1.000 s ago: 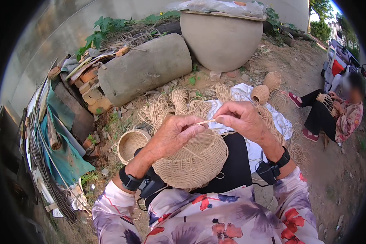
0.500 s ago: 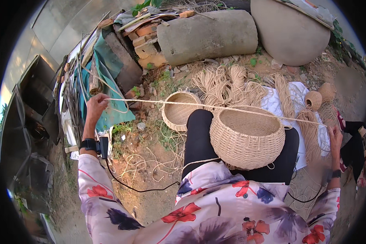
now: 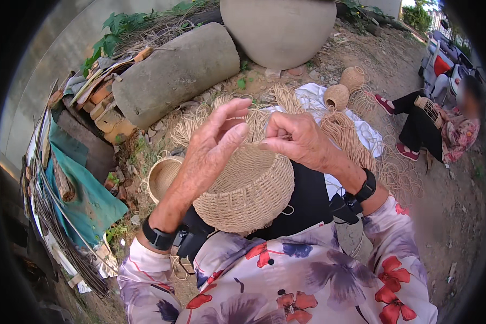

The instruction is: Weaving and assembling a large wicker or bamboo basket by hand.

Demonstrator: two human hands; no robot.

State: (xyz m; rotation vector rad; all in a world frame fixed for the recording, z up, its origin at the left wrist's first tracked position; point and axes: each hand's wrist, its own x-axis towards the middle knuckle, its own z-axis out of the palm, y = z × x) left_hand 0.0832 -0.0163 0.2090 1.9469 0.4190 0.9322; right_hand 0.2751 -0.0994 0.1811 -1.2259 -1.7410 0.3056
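A round woven basket (image 3: 245, 202) of pale cord rests on my lap, its wide opening facing up. Above the left part of its opening is my left hand (image 3: 213, 143), fingers stretched and thumb apart, with nothing visible in it. My right hand (image 3: 299, 137) is at the far right of the rim, fingers curled and thumb pressed to the forefinger. Whatever lies in that pinch is too small or hidden to make out. Partly behind my left forearm stands a smaller woven basket (image 3: 164, 175), tipped toward me.
Bundles of pale cord (image 3: 348, 137) lie on a white cloth (image 3: 313, 97) beyond my knees. Two small woven pots (image 3: 337, 97) sit nearby. At right, a seated person (image 3: 434, 127) has a woven piece. A concrete pipe (image 3: 178, 73), big jar (image 3: 278, 32) and teal sheet (image 3: 89, 189) stand around.
My hands were spread far apart, holding a cord taut across the basket. Both have come together over the basket, the left now opened. The view has swung right.
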